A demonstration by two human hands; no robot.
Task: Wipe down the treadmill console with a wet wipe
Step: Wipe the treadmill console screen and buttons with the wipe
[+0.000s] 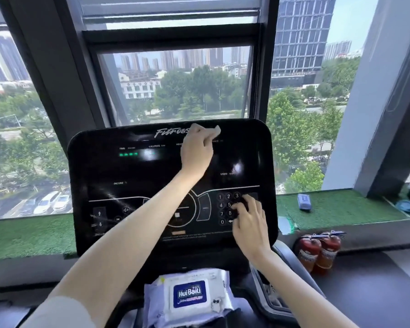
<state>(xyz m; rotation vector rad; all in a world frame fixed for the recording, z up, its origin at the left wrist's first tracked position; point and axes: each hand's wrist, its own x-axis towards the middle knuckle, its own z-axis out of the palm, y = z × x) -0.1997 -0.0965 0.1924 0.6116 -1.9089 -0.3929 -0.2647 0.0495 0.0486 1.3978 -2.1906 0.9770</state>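
The black treadmill console (128, 166) fills the middle of the head view, with green display lights at its upper left. My left hand (195, 151) reaches to the console's top edge beside the "Fitness" lettering, pinching a crumpled white wet wipe (215, 131) against the surface. Lower right, my right hand (249, 223) rests on the number keypad with fingers spread, holding nothing. A wet wipe pack (189, 294) with a blue label lies shut on the ledge below the console.
A green turf window ledge (341, 209) runs behind the console and bears a small blue-grey pack (304, 201) and a blue object (407, 205). Two red fire extinguishers (318, 252) stand at the right of the treadmill. Large windows lie ahead.
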